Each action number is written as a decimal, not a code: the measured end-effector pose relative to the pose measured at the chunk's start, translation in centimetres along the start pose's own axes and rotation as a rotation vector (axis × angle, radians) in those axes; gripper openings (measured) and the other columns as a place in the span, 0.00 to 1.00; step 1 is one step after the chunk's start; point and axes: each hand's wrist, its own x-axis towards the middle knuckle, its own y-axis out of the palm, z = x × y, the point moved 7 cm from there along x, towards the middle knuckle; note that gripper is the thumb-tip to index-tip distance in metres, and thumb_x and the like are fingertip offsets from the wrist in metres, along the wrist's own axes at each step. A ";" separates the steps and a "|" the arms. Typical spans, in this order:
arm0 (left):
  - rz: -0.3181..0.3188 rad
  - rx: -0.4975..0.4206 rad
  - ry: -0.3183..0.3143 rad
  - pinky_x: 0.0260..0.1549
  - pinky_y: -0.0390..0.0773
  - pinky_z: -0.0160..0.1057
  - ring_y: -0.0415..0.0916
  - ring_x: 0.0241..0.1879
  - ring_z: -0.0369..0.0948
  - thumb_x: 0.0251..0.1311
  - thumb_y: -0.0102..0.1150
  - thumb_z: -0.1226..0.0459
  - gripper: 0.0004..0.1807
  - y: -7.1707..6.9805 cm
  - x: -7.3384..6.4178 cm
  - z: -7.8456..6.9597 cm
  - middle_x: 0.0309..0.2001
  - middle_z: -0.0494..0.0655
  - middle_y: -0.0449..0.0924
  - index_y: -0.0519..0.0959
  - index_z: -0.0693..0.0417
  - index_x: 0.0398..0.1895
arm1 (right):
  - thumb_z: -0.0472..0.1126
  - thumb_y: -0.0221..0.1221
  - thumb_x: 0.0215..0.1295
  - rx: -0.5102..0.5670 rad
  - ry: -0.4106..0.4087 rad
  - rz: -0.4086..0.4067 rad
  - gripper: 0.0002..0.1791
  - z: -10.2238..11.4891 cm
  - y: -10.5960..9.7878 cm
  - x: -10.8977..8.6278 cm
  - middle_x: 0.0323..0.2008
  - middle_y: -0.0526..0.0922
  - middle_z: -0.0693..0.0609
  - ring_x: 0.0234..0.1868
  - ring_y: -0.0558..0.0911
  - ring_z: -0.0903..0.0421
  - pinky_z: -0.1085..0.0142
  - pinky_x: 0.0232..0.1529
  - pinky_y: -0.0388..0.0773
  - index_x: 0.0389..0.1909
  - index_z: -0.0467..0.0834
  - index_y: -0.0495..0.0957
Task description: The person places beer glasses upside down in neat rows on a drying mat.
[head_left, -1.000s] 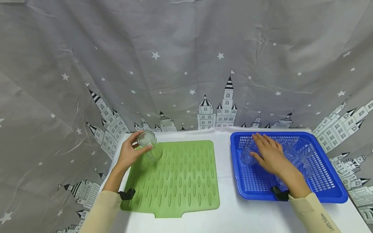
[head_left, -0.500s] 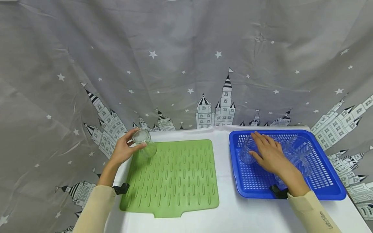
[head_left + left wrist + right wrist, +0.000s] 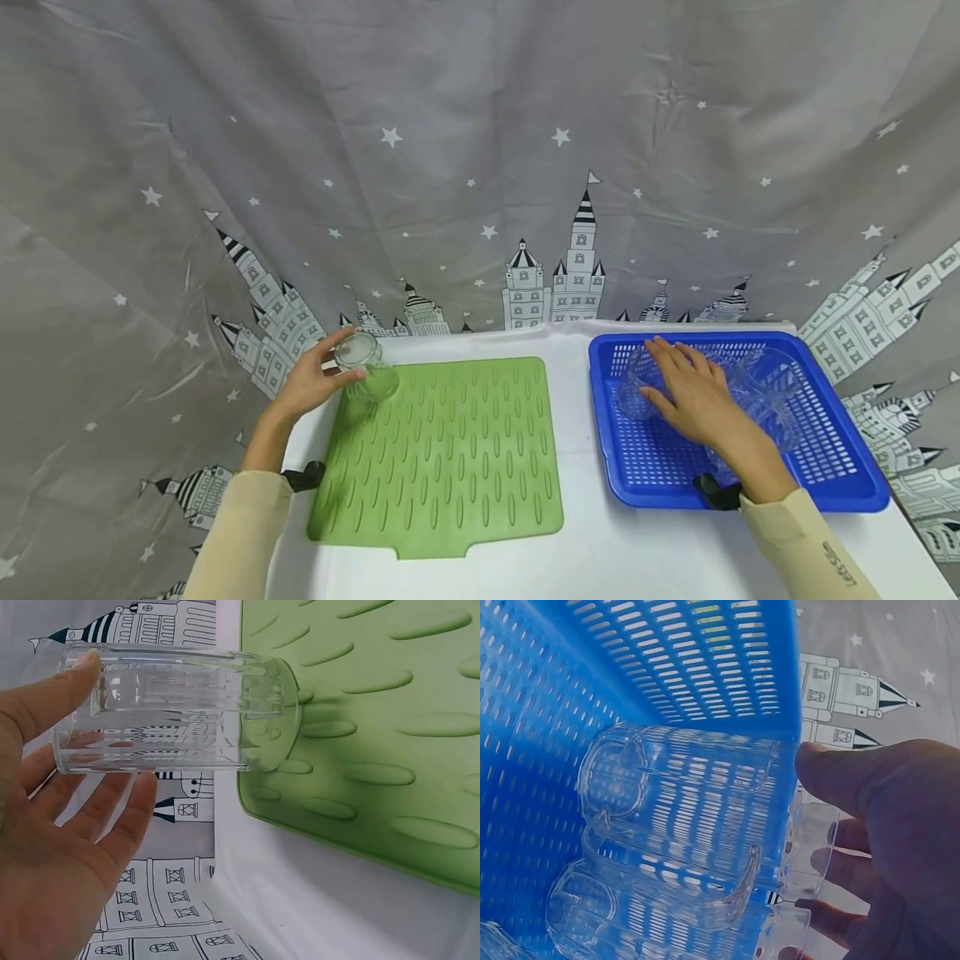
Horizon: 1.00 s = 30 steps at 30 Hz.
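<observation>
My left hand [image 3: 311, 379] holds a clear drinking glass [image 3: 172, 712] upside down, its thumb and fingers around the base end. The glass's rim is at the far left corner of the green ribbed mat [image 3: 450, 458]; whether it rests fully on it I cannot tell. Over the blue basket [image 3: 618, 492], my right hand [image 3: 697, 400] reaches among several clear glasses. In the right wrist view, the thumb is beside the rim of a glass mug [image 3: 682, 765], and the fingers are spread near the rims, partly hidden behind clear glass.
More clear glass mugs [image 3: 772, 400] lie in the basket's right half. White cloth [image 3: 585, 550] covers the table beneath mat and basket. A grey curtain [image 3: 480, 150] with printed stars and castles hangs behind the table.
My left hand has moved left with the upturned glass, bringing it to the mat's far left corner. The right hand has stayed nearly still over the basket.
</observation>
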 end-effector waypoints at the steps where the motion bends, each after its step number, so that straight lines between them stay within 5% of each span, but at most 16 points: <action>1: 0.003 -0.011 -0.002 0.72 0.74 0.70 0.60 0.79 0.73 0.71 0.70 0.66 0.48 0.0 0.0 0.0 0.86 0.65 0.51 0.55 0.48 0.88 | 0.49 0.60 0.80 0.002 0.001 0.001 0.41 0.0 0.0 0.0 0.84 0.58 0.32 0.82 0.56 0.25 0.20 0.73 0.55 0.85 0.38 0.55; 12: -0.064 -0.067 0.025 0.78 0.64 0.71 0.55 0.82 0.71 0.69 0.70 0.68 0.50 0.3 -0.5 0.3 0.85 0.67 0.52 0.51 0.58 0.88 | 0.49 0.60 0.80 0.008 0.002 -0.001 0.41 -0.1 -0.2 0.1 0.84 0.58 0.32 0.82 0.56 0.25 0.20 0.73 0.55 0.85 0.39 0.55; 17: -0.091 -0.115 -0.008 0.79 0.61 0.71 0.51 0.84 0.68 0.70 0.71 0.64 0.54 0.4 -1.4 1.1 0.87 0.64 0.48 0.45 0.52 0.89 | 0.49 0.61 0.80 0.009 -0.002 -0.013 0.40 0.1 -0.3 0.1 0.83 0.60 0.32 0.82 0.57 0.25 0.20 0.72 0.57 0.84 0.39 0.57; 22: -0.113 -0.100 -0.060 0.81 0.60 0.70 0.48 0.85 0.67 0.69 0.72 0.60 0.59 0.8 -3.3 2.3 0.88 0.64 0.46 0.39 0.49 0.90 | 0.49 0.61 0.80 0.008 0.003 -0.001 0.41 0.1 -0.2 0.1 0.84 0.59 0.33 0.82 0.56 0.26 0.20 0.72 0.57 0.84 0.39 0.57; 30: -0.172 -0.003 -0.083 0.81 0.56 0.71 0.47 0.84 0.70 0.64 0.77 0.59 0.62 3.1 -7.0 4.7 0.85 0.71 0.49 0.42 0.59 0.89 | 0.50 0.61 0.79 -0.003 -0.001 0.001 0.41 0.1 -0.2 0.1 0.83 0.60 0.33 0.80 0.60 0.26 0.24 0.68 0.61 0.84 0.40 0.57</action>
